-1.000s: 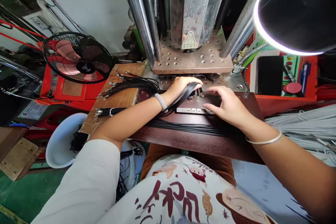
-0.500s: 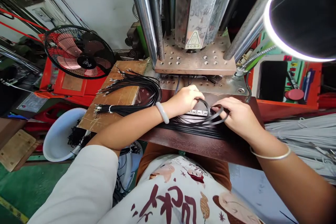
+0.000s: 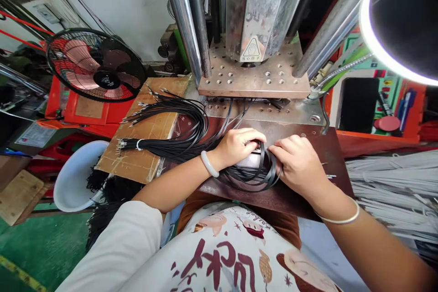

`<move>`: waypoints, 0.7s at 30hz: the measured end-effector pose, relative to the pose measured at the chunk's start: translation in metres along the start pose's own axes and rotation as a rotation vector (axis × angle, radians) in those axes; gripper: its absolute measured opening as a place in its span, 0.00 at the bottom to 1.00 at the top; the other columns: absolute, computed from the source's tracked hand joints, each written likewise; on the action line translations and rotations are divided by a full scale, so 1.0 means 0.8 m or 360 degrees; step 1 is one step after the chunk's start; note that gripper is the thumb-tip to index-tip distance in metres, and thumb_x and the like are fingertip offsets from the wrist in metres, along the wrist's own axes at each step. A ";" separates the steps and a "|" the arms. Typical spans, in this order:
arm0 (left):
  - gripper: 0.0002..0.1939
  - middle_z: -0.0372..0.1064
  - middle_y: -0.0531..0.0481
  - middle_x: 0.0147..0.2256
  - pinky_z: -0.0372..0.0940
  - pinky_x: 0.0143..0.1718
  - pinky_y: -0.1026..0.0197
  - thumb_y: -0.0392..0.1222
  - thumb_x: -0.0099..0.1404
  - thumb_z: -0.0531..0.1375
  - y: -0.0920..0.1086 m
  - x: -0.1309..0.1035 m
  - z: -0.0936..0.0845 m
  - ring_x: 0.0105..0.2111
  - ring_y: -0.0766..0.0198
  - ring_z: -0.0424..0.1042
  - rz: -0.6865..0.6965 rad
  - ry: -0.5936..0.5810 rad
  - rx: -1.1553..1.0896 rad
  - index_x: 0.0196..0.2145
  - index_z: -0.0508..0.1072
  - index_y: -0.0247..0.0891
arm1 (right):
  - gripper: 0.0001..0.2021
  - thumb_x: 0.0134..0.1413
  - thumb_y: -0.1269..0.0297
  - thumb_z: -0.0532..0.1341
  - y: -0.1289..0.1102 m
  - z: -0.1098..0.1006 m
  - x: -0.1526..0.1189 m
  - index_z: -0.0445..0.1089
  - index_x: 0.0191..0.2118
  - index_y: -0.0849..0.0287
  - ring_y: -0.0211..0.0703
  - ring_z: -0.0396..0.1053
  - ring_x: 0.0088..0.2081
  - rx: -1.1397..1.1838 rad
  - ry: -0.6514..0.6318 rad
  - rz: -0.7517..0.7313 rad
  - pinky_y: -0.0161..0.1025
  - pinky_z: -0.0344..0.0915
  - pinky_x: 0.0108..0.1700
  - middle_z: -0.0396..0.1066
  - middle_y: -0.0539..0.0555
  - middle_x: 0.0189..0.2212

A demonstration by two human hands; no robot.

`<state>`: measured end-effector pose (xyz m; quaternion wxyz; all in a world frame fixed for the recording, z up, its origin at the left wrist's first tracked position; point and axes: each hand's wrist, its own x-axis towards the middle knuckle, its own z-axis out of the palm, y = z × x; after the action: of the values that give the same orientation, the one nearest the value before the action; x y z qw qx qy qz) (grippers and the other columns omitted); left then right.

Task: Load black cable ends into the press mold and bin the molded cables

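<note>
Black cables (image 3: pixel 185 149) are spread from the cardboard (image 3: pixel 150 130) on the left onto the brown table (image 3: pixel 330 155). Looped cable is grasped by the left hand (image 3: pixel 237 147); just beside it, cable is pinched in the right hand (image 3: pixel 298 164). Farther right, grey bundles (image 3: pixel 386 187) are stacked.

At upper centre, a yellow triangular hand-warning sign (image 3: pixel 251 49) on the metal press (image 3: pixel 265 7) reads "当心伤手"; at bottom centre, the white shirt (image 3: pixel 201 226) bears "LUCKY" in dark red.
</note>
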<state>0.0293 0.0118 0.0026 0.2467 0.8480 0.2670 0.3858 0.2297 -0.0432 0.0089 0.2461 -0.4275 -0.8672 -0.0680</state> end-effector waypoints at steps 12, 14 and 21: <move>0.11 0.78 0.51 0.34 0.66 0.42 0.62 0.31 0.67 0.53 -0.003 -0.006 -0.005 0.33 0.66 0.74 0.0255 -0.0066 0.0441 0.37 0.75 0.36 | 0.04 0.58 0.73 0.60 0.014 -0.006 -0.012 0.69 0.38 0.58 0.42 0.66 0.32 0.0477 0.0339 0.0367 0.40 0.64 0.36 0.69 0.52 0.30; 0.11 0.77 0.50 0.35 0.65 0.41 0.60 0.32 0.69 0.52 0.001 -0.008 -0.005 0.33 0.67 0.73 0.0416 -0.0110 0.0520 0.38 0.74 0.36 | 0.06 0.58 0.75 0.58 0.014 -0.006 -0.012 0.70 0.38 0.58 0.42 0.66 0.33 0.0502 0.0296 0.0309 0.40 0.64 0.37 0.71 0.52 0.30; 0.15 0.75 0.46 0.35 0.64 0.43 0.60 0.36 0.73 0.48 0.016 -0.007 -0.008 0.36 0.66 0.72 0.0533 -0.0347 0.0679 0.41 0.74 0.35 | 0.11 0.58 0.74 0.54 0.019 -0.003 -0.012 0.74 0.36 0.57 0.44 0.66 0.34 0.0552 0.0124 0.0300 0.42 0.65 0.35 0.69 0.54 0.30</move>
<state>0.0242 0.0001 0.0111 0.0230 0.9494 0.1703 0.2628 0.2476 -0.0414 0.0048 0.3546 -0.4549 -0.8120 0.0894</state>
